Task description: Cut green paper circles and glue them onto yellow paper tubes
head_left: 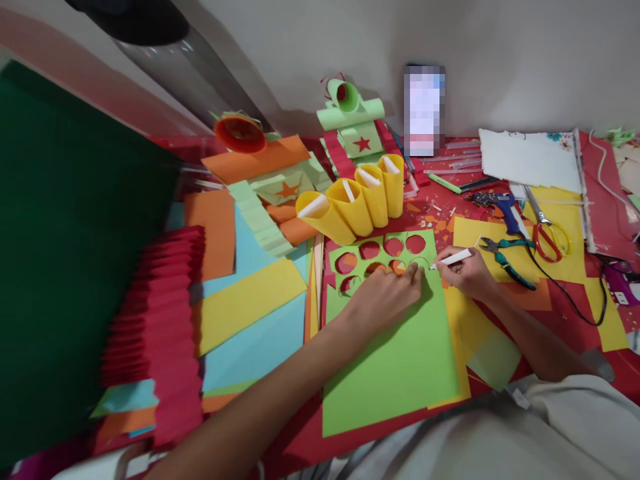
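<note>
A light green sheet of paper (395, 373) lies in front of me, with several round holes cut through its far part. My left hand (393, 290) rests on it, fingers stretched toward a round outline (419, 261) at the right end of the second row. Whether a thin disc lies under those fingertips, I cannot tell. In my right hand (467, 273) is a white pen (456, 257), held between thumb and fingers, its tip at the paper beside that outline.
Yellow paper tubes (350, 203) stand behind the sheet, near a green paper figure (363, 140). At right lie pliers (510, 260), scissors (547, 233) and a glue gun (505, 208). Red pleated paper (173, 347) is at left; a phone (424, 113) leans on the wall.
</note>
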`<state>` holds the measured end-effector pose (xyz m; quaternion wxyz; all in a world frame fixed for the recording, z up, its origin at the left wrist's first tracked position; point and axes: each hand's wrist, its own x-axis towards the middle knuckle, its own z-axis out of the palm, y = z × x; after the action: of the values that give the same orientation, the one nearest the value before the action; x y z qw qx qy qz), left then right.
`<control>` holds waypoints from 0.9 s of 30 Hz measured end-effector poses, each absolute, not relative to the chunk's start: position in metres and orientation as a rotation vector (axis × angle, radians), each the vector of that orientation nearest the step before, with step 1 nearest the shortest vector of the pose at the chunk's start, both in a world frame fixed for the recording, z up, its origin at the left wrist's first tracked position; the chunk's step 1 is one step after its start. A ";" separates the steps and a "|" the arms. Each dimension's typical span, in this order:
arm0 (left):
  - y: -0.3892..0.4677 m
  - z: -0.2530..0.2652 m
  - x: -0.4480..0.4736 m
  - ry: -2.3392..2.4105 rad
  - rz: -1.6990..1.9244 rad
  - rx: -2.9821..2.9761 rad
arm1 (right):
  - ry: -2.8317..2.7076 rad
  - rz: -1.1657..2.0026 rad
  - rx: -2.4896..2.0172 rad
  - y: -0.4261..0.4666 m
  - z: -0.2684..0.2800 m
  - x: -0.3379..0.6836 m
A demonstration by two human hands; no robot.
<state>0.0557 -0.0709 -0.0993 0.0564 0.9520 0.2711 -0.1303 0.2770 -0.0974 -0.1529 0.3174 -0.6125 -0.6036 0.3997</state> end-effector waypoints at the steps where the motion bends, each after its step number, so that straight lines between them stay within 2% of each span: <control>1: -0.071 -0.099 0.056 0.824 -0.391 2.879 | -1.584 1.060 -1.612 -0.097 -0.153 0.277; 27: -0.069 -0.102 0.054 0.787 -0.416 2.894 | -1.601 1.122 -1.568 -0.098 -0.152 0.274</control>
<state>0.0543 -0.0691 -0.1016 0.0571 0.9543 0.2594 -0.1371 0.2745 -0.0985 -0.1516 0.3126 -0.5944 -0.6068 0.4252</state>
